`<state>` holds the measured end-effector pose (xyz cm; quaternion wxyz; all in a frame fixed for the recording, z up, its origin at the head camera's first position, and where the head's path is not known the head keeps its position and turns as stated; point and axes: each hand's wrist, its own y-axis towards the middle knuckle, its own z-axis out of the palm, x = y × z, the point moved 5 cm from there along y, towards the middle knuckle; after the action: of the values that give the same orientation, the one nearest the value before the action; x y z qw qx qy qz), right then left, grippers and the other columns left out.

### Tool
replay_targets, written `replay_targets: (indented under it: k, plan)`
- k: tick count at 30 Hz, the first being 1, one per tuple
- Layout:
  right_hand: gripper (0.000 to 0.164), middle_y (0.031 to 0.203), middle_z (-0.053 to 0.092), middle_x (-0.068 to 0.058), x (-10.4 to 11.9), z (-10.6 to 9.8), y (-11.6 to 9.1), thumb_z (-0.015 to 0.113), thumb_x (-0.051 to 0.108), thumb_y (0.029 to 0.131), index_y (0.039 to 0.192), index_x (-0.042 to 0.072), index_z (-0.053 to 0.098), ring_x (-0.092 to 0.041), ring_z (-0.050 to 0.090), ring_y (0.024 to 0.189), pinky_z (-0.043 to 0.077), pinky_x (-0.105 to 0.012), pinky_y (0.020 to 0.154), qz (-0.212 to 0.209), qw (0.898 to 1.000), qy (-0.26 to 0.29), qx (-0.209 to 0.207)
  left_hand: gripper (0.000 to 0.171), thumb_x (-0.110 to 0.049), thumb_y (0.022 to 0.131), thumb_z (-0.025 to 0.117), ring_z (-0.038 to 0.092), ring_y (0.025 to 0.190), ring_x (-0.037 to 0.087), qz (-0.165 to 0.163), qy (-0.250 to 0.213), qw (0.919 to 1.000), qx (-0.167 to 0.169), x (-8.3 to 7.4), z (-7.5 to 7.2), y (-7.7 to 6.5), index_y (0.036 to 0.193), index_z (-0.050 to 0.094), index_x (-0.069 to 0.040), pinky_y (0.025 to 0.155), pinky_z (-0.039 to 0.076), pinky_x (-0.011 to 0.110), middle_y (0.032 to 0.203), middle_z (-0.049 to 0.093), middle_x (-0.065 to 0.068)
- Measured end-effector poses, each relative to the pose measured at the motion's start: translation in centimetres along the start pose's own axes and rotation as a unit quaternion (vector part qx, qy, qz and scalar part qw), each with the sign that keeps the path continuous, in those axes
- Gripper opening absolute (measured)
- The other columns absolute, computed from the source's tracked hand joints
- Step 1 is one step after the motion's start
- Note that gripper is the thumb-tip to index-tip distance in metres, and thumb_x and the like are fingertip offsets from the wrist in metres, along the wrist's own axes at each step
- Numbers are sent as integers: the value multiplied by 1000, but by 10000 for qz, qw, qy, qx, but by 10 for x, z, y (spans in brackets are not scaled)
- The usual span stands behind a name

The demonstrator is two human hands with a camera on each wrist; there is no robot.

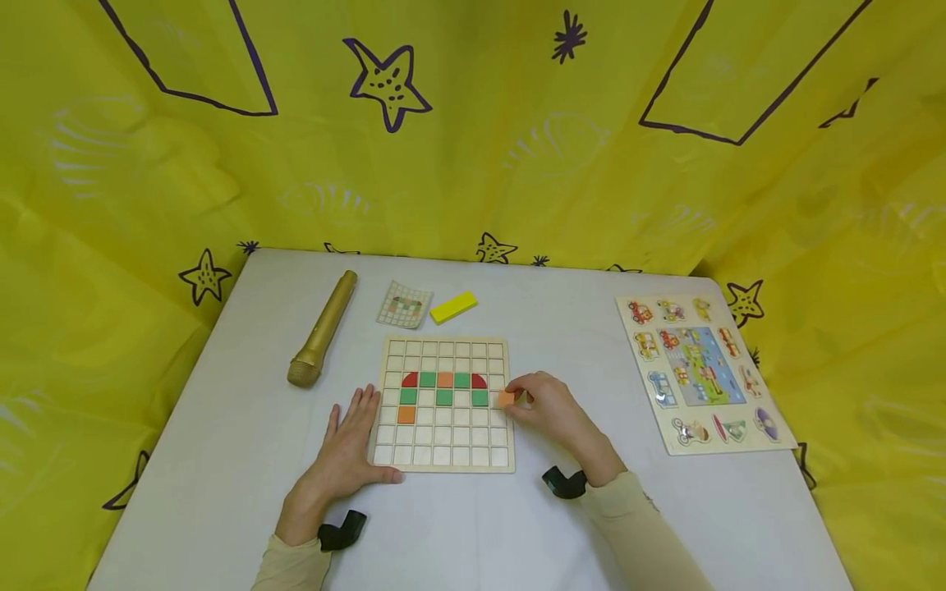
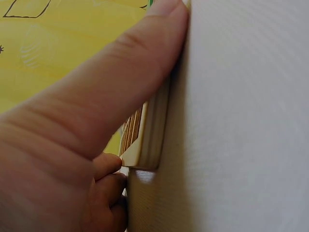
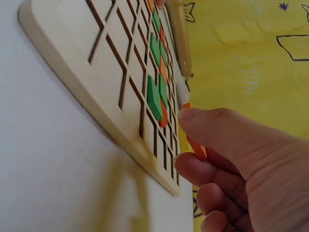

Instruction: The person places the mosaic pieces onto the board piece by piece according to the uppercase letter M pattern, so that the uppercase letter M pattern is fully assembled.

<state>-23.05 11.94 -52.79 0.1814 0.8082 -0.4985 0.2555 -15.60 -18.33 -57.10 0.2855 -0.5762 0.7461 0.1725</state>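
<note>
A wooden grid board (image 1: 442,456) lies on the table with red, green and orange tiles set in some cells. Two red rounded corner tiles end the upper row, and below it a single orange tile (image 1: 406,415) sits at the left. My right hand (image 1: 557,417) pinches another orange square tile (image 1: 506,400) between thumb and fingertips, by the board's right edge. In the right wrist view this tile (image 3: 198,149) is partly hidden by the thumb. My left hand (image 1: 342,454) rests with straight fingers along the board's left edge, its thumb (image 2: 149,43) at the near edge.
Beyond the board lie a small pattern card (image 1: 405,304) and a yellow block (image 1: 454,307). A gold microphone (image 1: 325,324) lies to the left. A picture puzzle board (image 1: 705,443) is at the right. A yellow curtain (image 1: 473,164) surrounds the table's back and sides.
</note>
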Motion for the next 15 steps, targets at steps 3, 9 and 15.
replay_targets:
  k: [3,9,15]
  plan:
    - [23,87,62,5,6,8,1,81,18,80,98,7,73,-15,51,79,46,-29,69,-71,9999,-4,109,136,-50,55,92,1,146,37,12,17,10000,0,0,0,0,152,16,7,111,-5,59,160,10,22]
    - [22,89,64,6,14,19,3,80,17,81,99,8,73,-14,52,83,49,-29,74,-192,9993,36,304,136,-50,55,91,1,146,37,11,28,10000,6,1,1,0,152,16,7,111,-5,59,160,10,22]
    - [20,90,65,4,20,24,5,80,17,82,98,7,73,-15,54,86,50,-31,77,-417,9985,-26,354,136,-50,54,92,2,146,37,8,49,10000,-14,1,1,0,152,16,7,111,-5,58,160,10,22]
